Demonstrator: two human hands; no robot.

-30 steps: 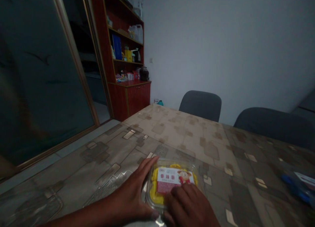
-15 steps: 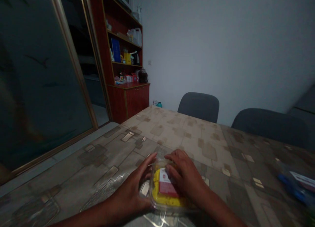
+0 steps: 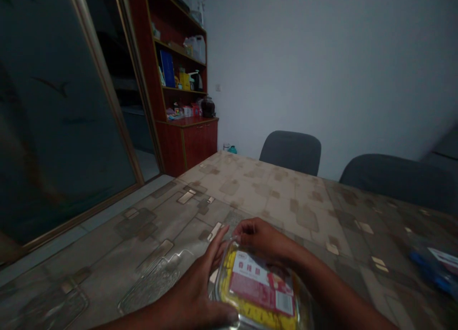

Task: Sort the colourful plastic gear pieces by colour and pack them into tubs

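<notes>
A clear plastic clamshell box [image 3: 259,292] of yellow food with a red and white label rests on the patterned table [image 3: 272,201] near its front edge. Its lid is tilted up at the far side. My left hand [image 3: 200,287] presses flat against the box's left side, fingers stretched along it. My right hand [image 3: 263,239] reaches over the far edge, and its fingers pinch the lid's far rim.
Two dark chairs [image 3: 291,151] [image 3: 397,177] stand at the table's far side. A blue packet [image 3: 434,270] lies blurred at the right edge. A red wooden shelf unit [image 3: 179,81] with bottles and boxes stands by the wall, next to a dark glass sliding door [image 3: 60,110].
My right hand moved from the box's near top to its far edge and took hold of the lid rim. The lid has tipped up toward me. My left hand stayed beside the box.
</notes>
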